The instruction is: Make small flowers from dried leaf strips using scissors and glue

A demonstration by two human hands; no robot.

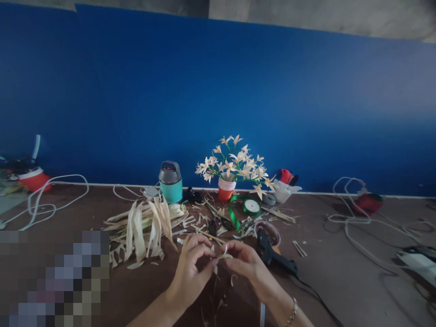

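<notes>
Close together over the brown table, my two hands pinch a small pale piece of husk (225,256). My left hand (195,265) has thumb and index finger closed at the piece's left end. On the other side, my right hand (245,262) grips it between thumb and fingers, with a curled tip sticking up. Thin dried sprigs and scraps (218,302) show below the hands. To the left lies a heap of dried corn husks (146,222). A black glue gun (275,259) rests just right of my right hand.
Behind the hands, pale husk flowers (238,163) stand in stacked red cups (226,188). A green ribbon spool (252,207), scissors (221,225), tape roll (270,231) and turquoise container (171,184) are nearby. White cables (347,220) and the glue gun's cord cross the right side.
</notes>
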